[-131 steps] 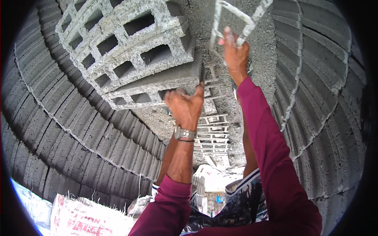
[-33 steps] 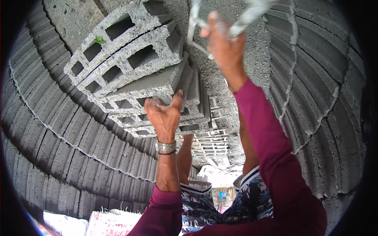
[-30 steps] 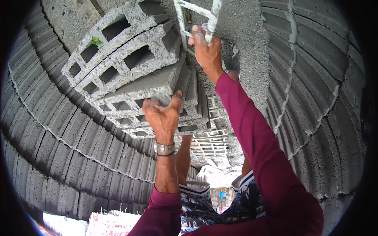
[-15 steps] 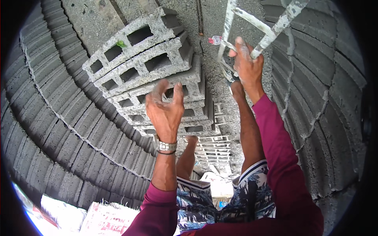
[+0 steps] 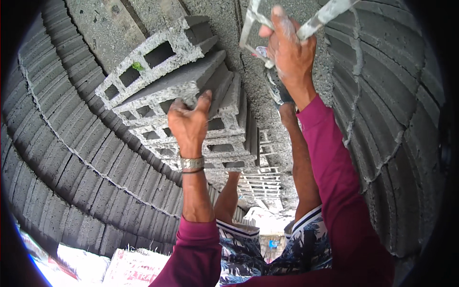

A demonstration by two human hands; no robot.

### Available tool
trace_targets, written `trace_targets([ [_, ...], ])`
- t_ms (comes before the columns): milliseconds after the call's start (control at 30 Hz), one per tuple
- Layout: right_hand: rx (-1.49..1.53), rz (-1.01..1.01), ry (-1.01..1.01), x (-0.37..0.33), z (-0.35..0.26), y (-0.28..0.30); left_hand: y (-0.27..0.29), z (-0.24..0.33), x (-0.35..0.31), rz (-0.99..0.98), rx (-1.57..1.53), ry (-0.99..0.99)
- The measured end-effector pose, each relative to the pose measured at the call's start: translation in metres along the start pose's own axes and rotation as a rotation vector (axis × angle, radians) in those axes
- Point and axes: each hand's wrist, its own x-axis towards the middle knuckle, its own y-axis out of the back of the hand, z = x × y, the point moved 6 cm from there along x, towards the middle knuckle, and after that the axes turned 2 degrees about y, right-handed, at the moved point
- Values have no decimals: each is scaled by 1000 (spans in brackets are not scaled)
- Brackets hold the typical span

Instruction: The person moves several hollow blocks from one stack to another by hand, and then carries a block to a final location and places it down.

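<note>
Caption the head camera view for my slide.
Left hand grips a stacked hollow concrete block; right hand holds a whitish barred frame.

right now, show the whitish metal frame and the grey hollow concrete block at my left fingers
Whitish metal frame (image 5: 325,17): head view, thick right bar.
Grey hollow concrete block (image 5: 185,75): head view, flat upper face.

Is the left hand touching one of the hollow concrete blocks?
Touching: the head view shows the left hand gripping a hollow concrete block by its right end.
</note>
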Motion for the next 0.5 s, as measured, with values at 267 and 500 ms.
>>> trace_targets([
  [267,46,-12,105,9,11,-48,19,-4,-2,3,13,-50],
  [500,-229,-109,-212,-4,95,-52,18,4,-3,-23,143,11],
])
